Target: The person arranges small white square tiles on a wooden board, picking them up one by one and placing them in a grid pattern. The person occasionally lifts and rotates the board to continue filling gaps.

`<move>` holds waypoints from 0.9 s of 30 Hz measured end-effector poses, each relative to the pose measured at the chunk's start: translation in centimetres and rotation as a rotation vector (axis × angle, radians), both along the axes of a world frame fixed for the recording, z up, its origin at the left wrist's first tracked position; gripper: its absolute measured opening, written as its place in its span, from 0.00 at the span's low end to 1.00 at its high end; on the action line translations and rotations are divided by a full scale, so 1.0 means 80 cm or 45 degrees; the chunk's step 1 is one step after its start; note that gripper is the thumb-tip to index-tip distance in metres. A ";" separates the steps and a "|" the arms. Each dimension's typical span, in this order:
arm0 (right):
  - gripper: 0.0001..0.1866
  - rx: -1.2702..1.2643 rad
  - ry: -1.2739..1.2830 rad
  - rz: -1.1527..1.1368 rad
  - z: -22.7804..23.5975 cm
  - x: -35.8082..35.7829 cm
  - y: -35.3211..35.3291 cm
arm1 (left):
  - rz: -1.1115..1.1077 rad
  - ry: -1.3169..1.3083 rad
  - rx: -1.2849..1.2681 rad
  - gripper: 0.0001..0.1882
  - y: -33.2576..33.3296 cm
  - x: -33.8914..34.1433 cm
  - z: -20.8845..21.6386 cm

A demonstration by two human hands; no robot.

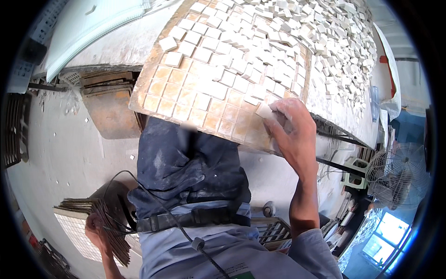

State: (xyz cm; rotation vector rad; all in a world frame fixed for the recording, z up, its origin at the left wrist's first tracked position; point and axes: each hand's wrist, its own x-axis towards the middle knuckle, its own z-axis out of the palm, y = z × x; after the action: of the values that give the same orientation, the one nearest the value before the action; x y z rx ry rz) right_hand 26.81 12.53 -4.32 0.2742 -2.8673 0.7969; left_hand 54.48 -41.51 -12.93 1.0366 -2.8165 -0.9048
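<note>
My right hand pinches a small square white tile between thumb and fingers, just over the near right part of a gridded tan board. Many white tiles sit in the board's upper squares, some loose or tilted on top of others. Along the near edge and left side, several squares show bare tan. Low on the left, my left hand is closed on the edge of a stack of thin brown boards; its fingers are partly hidden. A white gridded sheet lies against that stack.
A large heap of loose white tiles covers the table to the right. Pale mesh sheets lie at the far left. Brown boards stand under the table. A wire-cage fan is at the right. A cable crosses my front.
</note>
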 end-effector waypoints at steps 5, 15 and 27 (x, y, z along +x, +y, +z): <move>0.14 -0.062 -0.020 0.021 0.001 0.001 0.009 | 0.002 0.087 -0.154 0.17 0.002 -0.048 0.013; 0.18 0.127 -0.029 0.008 -0.008 -0.007 0.005 | -0.179 0.345 -0.057 0.11 0.134 -0.189 0.063; 0.14 0.140 0.205 0.178 -0.022 -0.033 -0.027 | -0.806 0.592 0.668 0.11 0.342 -0.279 0.084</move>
State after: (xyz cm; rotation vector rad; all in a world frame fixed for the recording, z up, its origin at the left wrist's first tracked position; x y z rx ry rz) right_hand 24.15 10.35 -6.08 0.5318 -2.7670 0.6086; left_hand 32.18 -14.18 -6.18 -0.1328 -2.5463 -1.7210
